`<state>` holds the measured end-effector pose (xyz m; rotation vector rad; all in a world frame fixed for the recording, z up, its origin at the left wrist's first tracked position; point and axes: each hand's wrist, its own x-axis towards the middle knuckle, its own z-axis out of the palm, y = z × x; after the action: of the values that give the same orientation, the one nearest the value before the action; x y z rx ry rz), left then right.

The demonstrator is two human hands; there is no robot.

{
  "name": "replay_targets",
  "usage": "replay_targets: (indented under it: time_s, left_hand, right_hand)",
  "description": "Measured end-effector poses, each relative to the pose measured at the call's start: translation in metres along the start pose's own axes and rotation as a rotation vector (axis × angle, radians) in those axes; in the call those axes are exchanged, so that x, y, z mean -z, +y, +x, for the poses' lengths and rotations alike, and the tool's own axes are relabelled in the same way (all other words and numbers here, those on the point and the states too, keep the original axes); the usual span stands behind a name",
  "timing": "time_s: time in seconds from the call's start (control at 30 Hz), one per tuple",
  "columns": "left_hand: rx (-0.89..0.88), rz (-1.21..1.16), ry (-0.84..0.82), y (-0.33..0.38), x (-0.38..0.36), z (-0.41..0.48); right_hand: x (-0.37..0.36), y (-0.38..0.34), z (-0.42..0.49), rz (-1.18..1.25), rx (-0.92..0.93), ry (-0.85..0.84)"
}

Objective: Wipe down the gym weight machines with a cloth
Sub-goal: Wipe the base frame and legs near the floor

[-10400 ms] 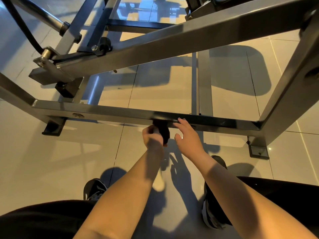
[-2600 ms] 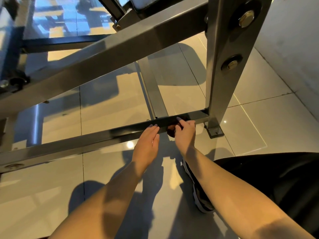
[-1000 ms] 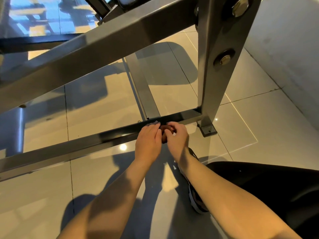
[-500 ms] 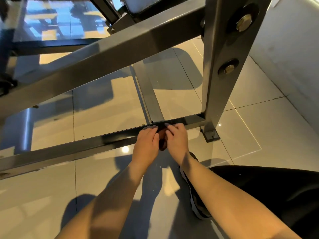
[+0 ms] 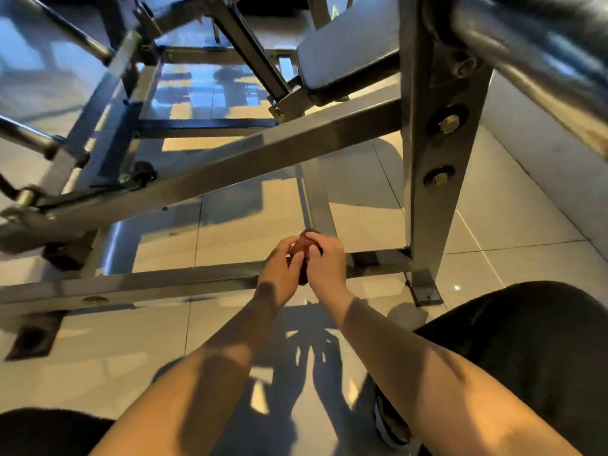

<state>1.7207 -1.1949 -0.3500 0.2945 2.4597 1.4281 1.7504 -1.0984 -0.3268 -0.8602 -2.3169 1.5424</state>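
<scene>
A small dark reddish-brown cloth (image 5: 302,250) is bunched between both my hands, just above the machine's low horizontal base bar (image 5: 171,281). My left hand (image 5: 279,268) curls round its left side and my right hand (image 5: 325,261) wraps the right side. Most of the cloth is hidden by my fingers. The grey steel frame rises around it: an upright post with two bolts (image 5: 434,166) to the right and a long diagonal beam (image 5: 250,159) above.
A padded seat (image 5: 342,57) sits at the upper middle. A thick round bar (image 5: 539,60) crosses the top right. Frame feet (image 5: 424,294) rest on the glossy tiled floor (image 5: 98,350). My knees in dark trousers (image 5: 526,350) flank my arms, and a wall runs along the right.
Both hands have lifted off the low bar with the cloth held between them. The view has tilted up, showing more of the frame and the seat pad.
</scene>
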Motion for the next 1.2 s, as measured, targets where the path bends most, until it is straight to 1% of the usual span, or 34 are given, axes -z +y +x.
replay_targets:
  time_s: [0.1, 0.17, 0.27, 0.37, 0.43, 0.47, 0.5, 0.53, 0.57, 0.6, 0.63, 0.7, 0.73, 0.8, 0.9, 0.97, 1.03, 1.07, 1.13, 1.2]
  left_hand:
    - [0.066, -0.136, 0.175, 0.014, 0.023, -0.012]
    - [0.087, -0.201, 0.25, 0.025, 0.039, -0.022]
    - [0.112, -0.089, 0.339, 0.034, 0.066, -0.035]
    - [0.105, -0.088, 0.423, 0.023, 0.084, -0.048]
    - [0.115, -0.149, 0.425, 0.009, 0.095, -0.05]
    - [0.092, -0.204, 0.384, 0.003, 0.098, -0.05]
    - [0.034, -0.246, 0.34, -0.003, 0.102, -0.048]
    - [-0.012, -0.237, 0.319, -0.009, 0.106, -0.047]
    - [-0.002, -0.216, 0.33, -0.014, 0.111, -0.046]
    - [0.033, -0.193, 0.358, -0.014, 0.12, -0.044]
    - [0.055, -0.171, 0.403, -0.012, 0.13, -0.044]
    - [0.098, -0.17, 0.412, 0.001, 0.152, -0.052]
    - [0.127, -0.209, 0.39, 0.013, 0.163, -0.06]
    - [0.186, -0.277, 0.361, 0.043, 0.186, -0.082]
    - [0.263, -0.301, 0.336, 0.098, 0.226, -0.111]
    - [0.287, -0.29, 0.312, 0.139, 0.253, -0.133]
    - [0.305, -0.262, 0.272, 0.187, 0.287, -0.15]
    - [0.299, -0.247, 0.26, 0.201, 0.294, -0.155]
    - [0.317, -0.274, 0.222, 0.244, 0.319, -0.168]
    - [0.346, -0.313, 0.177, 0.284, 0.338, -0.18]
  right_hand:
    - [-0.013, -0.026, -0.013, 0.081, 0.048, -0.054]
    - [-0.021, -0.041, -0.024, 0.126, 0.069, -0.08]
    - [-0.036, -0.057, -0.035, 0.094, 0.103, -0.144]
    - [-0.045, -0.068, -0.044, 0.076, 0.177, -0.215]
    - [-0.049, -0.072, -0.048, 0.074, 0.199, -0.245]
    - [-0.053, -0.069, -0.048, 0.094, 0.204, -0.273]
    - [-0.059, -0.067, -0.047, 0.075, 0.23, -0.302]
    - [-0.064, -0.066, -0.047, 0.039, 0.234, -0.327]
    - [-0.07, -0.063, -0.046, -0.02, 0.25, -0.323]
    - [-0.076, -0.066, -0.045, -0.015, 0.198, -0.326]
    - [-0.082, -0.069, -0.046, -0.062, 0.19, -0.328]
    - [-0.09, -0.081, -0.057, -0.152, 0.253, -0.333]
    - [-0.091, -0.095, -0.067, -0.158, 0.23, -0.344]
    - [-0.084, -0.131, -0.092, -0.084, 0.059, -0.37]
    - [-0.06, -0.202, -0.132, -0.105, -0.088, -0.366]
    - [-0.037, -0.252, -0.154, -0.117, -0.107, -0.33]
    - [-0.009, -0.307, -0.171, -0.237, -0.087, -0.304]
    - [-0.002, -0.321, -0.176, -0.301, -0.096, -0.316]
    - [0.023, -0.364, -0.193, -0.225, -0.14, -0.318]
    - [0.049, -0.397, -0.208, -0.14, -0.096, -0.235]
